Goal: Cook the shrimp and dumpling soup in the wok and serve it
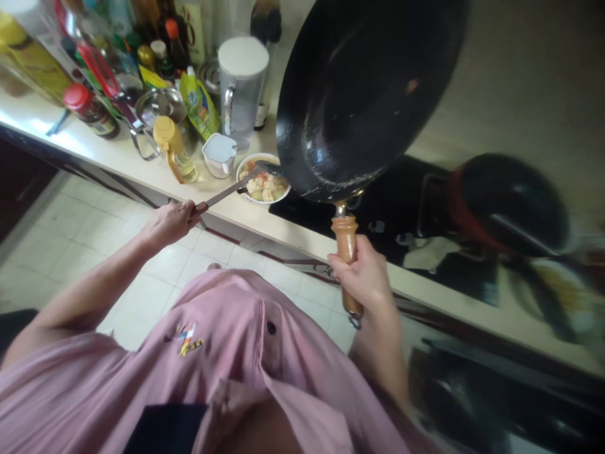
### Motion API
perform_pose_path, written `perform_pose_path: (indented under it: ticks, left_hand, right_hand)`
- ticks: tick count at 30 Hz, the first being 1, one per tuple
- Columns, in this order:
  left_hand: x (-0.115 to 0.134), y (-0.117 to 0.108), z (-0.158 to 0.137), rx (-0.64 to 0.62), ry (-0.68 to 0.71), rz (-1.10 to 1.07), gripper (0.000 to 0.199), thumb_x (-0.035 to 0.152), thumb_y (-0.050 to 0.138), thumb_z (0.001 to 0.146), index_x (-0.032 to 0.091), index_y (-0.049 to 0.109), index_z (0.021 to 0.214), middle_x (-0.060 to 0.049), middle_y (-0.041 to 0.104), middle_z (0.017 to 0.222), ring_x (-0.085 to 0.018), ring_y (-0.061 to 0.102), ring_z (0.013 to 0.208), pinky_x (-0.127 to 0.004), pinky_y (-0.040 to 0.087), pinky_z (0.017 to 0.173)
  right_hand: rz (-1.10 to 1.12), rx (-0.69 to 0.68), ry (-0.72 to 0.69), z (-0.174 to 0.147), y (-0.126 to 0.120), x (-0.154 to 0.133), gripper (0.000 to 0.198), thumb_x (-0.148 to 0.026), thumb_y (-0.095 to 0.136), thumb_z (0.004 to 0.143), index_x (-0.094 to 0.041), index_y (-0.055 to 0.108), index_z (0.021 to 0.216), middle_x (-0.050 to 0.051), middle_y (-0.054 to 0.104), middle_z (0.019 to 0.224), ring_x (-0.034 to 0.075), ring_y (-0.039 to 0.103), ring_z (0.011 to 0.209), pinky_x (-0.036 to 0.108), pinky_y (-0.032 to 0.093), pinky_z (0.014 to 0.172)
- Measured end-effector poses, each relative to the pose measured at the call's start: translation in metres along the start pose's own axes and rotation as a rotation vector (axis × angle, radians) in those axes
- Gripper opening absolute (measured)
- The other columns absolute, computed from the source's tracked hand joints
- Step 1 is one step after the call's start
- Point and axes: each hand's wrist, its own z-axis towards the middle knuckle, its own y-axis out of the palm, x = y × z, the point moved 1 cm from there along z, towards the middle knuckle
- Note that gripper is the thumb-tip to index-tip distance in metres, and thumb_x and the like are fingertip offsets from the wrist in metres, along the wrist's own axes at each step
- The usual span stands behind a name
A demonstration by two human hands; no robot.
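Note:
My right hand (363,271) is wrapped round the wooden handle (346,243) of a large black wok (363,94). The wok is lifted and tilted on its side, its inside nearly bare apart from a few bits stuck to it. In my left hand (174,221) is a spatula (229,192) with a long metal shank. Its dark head reaches over a white bowl (237,178) beside the wok's lower left rim. Pale chunks of food (265,187) with some red pieces fill the bowl. Whether the spatula touches the food I cannot tell.
A yellow-capped oil jug (172,148), a lidded clear container (220,156), a tall pitcher (242,88) and several bottles crowd the counter on the left. To the right, a second pan (510,202) with a red outside sits by the black cooktop (302,211).

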Motion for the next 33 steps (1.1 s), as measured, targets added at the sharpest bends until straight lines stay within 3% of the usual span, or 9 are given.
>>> perform_pose_path:
  ticks: [3,5,9,12,14,23,33]
  left_hand:
    - [-0.012,0.007,0.001,0.041,0.024,-0.094,0.035,0.046,0.048,0.092,0.02,0.061,0.111,-0.01,0.072,0.091,-0.026,0.07,0.085,-0.028,0.047,0.067]
    - [-0.015,0.01,-0.001,0.023,0.024,-0.256,0.028,0.047,0.055,0.088,0.021,0.061,0.098,-0.006,0.069,0.076,-0.023,0.068,0.072,-0.026,0.045,0.059]
    - [-0.006,0.012,-0.012,-0.207,-0.01,-0.895,0.036,0.05,0.067,0.079,0.023,0.044,0.076,0.007,0.043,0.045,-0.011,0.042,0.035,-0.021,0.031,0.037]
    - [0.01,0.013,-0.024,-0.389,0.004,-1.357,0.046,0.049,0.076,0.073,0.023,0.038,0.074,0.011,0.031,0.045,-0.004,0.026,0.031,-0.016,0.021,0.03]
    - [0.02,0.013,-0.032,-0.467,0.013,-1.518,0.049,0.048,0.078,0.073,0.022,0.037,0.072,0.012,0.03,0.047,-0.002,0.022,0.032,-0.013,0.019,0.03]
    - [0.063,0.003,-0.044,-0.57,0.073,-1.837,0.05,0.043,0.079,0.076,0.02,0.036,0.067,0.01,0.031,0.049,0.0,0.019,0.033,-0.01,0.021,0.027]
    - [0.115,-0.011,-0.028,-0.618,0.123,-1.907,0.049,0.041,0.075,0.081,0.021,0.032,0.066,0.011,0.029,0.049,0.0,0.014,0.033,-0.011,0.022,0.026]
  right_hand:
    - [0.088,-0.011,0.049,0.001,-0.003,-0.002,0.029,-0.041,0.063,0.07,-0.023,0.05,0.089,-0.002,0.058,0.064,0.017,0.056,0.052,0.031,0.045,0.053]
    - [0.189,-0.042,0.097,0.002,-0.004,-0.002,0.028,-0.037,0.065,0.07,-0.023,0.05,0.088,-0.004,0.056,0.061,0.015,0.053,0.046,0.029,0.043,0.048]
    - [0.533,-0.114,0.133,0.01,-0.001,0.0,0.035,-0.031,0.071,0.066,-0.022,0.05,0.092,-0.007,0.054,0.063,0.01,0.048,0.042,0.026,0.041,0.042]
    - [0.812,-0.169,0.173,0.023,0.002,0.005,0.042,-0.027,0.077,0.061,-0.022,0.048,0.092,-0.009,0.051,0.063,0.006,0.044,0.043,0.022,0.04,0.041]
    - [0.946,-0.217,0.199,0.035,0.004,0.01,0.043,-0.025,0.078,0.059,-0.022,0.048,0.09,-0.01,0.047,0.058,0.004,0.04,0.043,0.019,0.037,0.041]
    - [1.165,-0.35,0.238,0.086,0.013,0.038,0.046,-0.022,0.079,0.053,-0.02,0.049,0.087,-0.012,0.042,0.054,0.001,0.031,0.042,0.014,0.028,0.039]
    - [1.308,-0.391,0.207,0.109,0.023,0.044,0.041,-0.024,0.076,0.058,-0.02,0.047,0.086,-0.012,0.037,0.055,0.001,0.028,0.042,0.014,0.027,0.04]
